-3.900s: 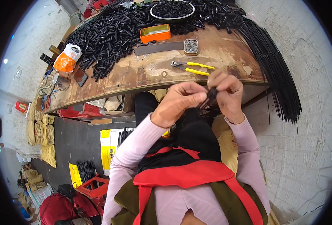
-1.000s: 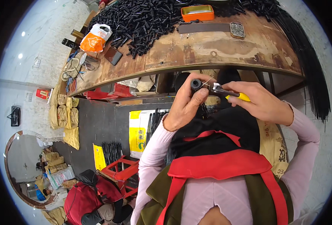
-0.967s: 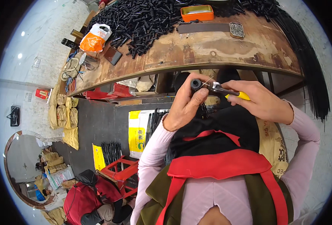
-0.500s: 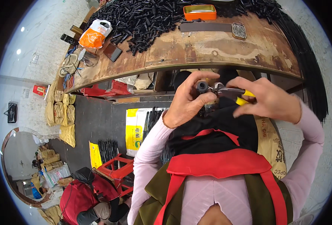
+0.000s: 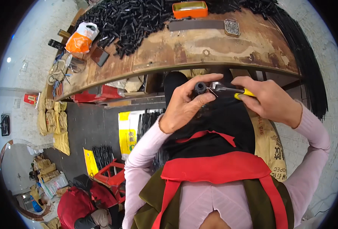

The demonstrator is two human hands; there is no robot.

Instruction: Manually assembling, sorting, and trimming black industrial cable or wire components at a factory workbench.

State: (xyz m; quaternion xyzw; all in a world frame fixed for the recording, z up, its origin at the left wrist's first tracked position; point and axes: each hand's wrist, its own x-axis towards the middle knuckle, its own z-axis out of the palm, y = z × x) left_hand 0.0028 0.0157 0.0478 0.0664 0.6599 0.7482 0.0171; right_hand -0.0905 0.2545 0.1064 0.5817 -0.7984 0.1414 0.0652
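Observation:
Over my lap, my left hand [image 5: 182, 103] grips a short black tube [image 5: 200, 88] between thumb and fingers, its round open end facing up. My right hand [image 5: 270, 100] is wrapped round a pair of pliers [image 5: 228, 90] with yellow handles. The metal jaws are right beside the tube, at my left fingertips. A thin bright piece like a wire or pin shows between the jaws and the tube. What exactly the jaws bite on is too small to make out.
On the wooden table [image 5: 252, 45] ahead lies a heap of black tubes [image 5: 132, 28]. Nearby are an orange tin [image 5: 190, 9], a small tray of metal bits [image 5: 232, 28], a phone [image 5: 99, 56] and a plastic bag [image 5: 82, 37]. A person in red [image 5: 75, 208] is at lower left, beside a red stool [image 5: 109, 173].
The yellow plier handles have come closer together in my right hand. The jaws have turned a little, still beside the tube. The whole view has shifted slightly.

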